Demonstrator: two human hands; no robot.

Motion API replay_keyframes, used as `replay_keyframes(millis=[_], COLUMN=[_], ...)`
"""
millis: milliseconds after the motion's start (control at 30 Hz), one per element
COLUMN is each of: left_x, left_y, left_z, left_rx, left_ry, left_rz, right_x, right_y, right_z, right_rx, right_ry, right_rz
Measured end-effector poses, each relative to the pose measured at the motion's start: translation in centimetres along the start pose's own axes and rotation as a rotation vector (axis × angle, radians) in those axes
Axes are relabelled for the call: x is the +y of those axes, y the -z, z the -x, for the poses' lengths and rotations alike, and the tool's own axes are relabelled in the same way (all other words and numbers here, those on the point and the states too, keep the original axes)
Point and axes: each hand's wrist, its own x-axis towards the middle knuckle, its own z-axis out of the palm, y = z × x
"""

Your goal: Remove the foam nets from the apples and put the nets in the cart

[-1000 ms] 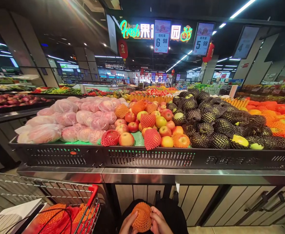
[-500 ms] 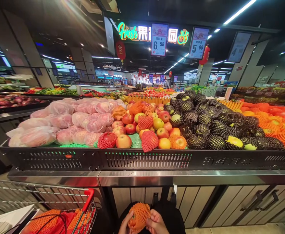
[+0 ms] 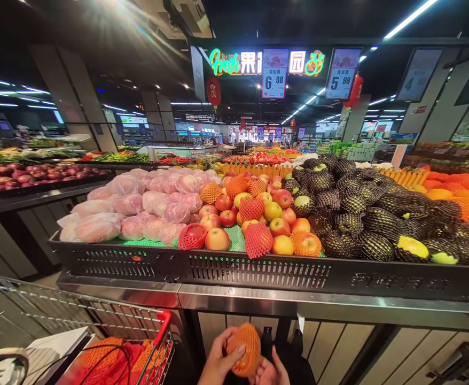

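Note:
My left hand [image 3: 225, 357] is closed around an apple [image 3: 247, 348] in an orange foam net sleeve, with the thumb across its near side. The sleeve covers most of the fruit, and reddish skin shows through the mesh. Just below and to the right of the apple is my right hand [image 3: 270, 371]. Its thumb points up, apart from the fingers, which are curled by the apple's lower edge; whether they touch it is hard to tell. Ahead, loose apples [image 3: 217, 239], some in red or orange foam nets, lie in a black display tray [image 3: 258, 272].
Bagged pinkish fruit [image 3: 98, 227] lies left of the apples, and fruit in black nets [image 3: 349, 227] lies right. A steel ledge [image 3: 234, 299] runs below the tray. At lower left stands a shopping cart [image 3: 164, 321] holding foam nets [image 3: 106, 358] and a white box [image 3: 54, 353].
My left hand has tilted the netted apple and raised it slightly. My right hand's thumb has come away from the sleeve, and that hand sits lower. The view has turned a little left.

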Motion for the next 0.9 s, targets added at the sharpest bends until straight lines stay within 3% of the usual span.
replay_keyframes(millis=[67, 233, 333, 400, 500, 633, 800, 900], left_x=[4.0, 14.3, 18.8, 20.8, 22.7, 24.3, 23.6, 21.8], left_y=[-0.6, -2.4, -3.6, -3.9, -3.8, -3.4, -2.7, -0.1], left_z=[-1.0, -5.1, -9.3, -12.0, -14.6, -15.1, -13.4, -10.9], left_rx=[0.079, 0.543, 0.727, 0.724, 0.605, 0.551, 0.53, 0.469], left_ry=[-0.163, -0.581, -0.834, -0.908, -0.775, -0.567, -0.668, -0.801], left_rz=[-0.002, -0.023, -0.306, -0.638, -1.089, -1.315, -1.422, -1.454], right_x=[-0.5, -0.9, -0.8, -0.9, -1.1, -1.4, -1.5, -1.7], right_y=[-0.3, -1.3, -1.1, -0.9, -0.8, -1.5, -3.1, -3.6], right_z=[-0.1, 0.2, 0.3, 0.3, 0.3, 0.7, 1.5, 2.0], right_rx=[0.007, 0.027, 0.017, 0.009, -0.003, -0.016, 0.035, 0.072], right_ry=[-0.041, -0.043, -0.037, -0.04, -0.017, -0.044, -0.013, -0.007], right_rz=[-0.014, 0.004, 0.059, 0.08, 0.063, 0.041, -0.009, -0.009])
